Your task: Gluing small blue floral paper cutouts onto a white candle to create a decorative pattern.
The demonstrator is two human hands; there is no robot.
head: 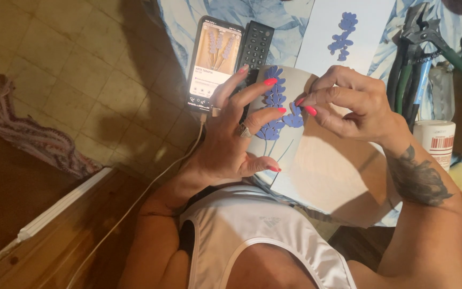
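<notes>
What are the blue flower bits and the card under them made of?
The blue flower pieces look like thin matte paper or craft foam: flat, cut-edged, no shine. The pale card beneath looks like stiff matte paper, smooth and flat. The right hand pinches one piece; the left hand steadies the card.

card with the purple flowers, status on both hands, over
Left hand steadies white card, fingers spread. Right hand pinches purple petal piece onto the flower stem. Phone and remote just behind, not obstructing.
</notes>
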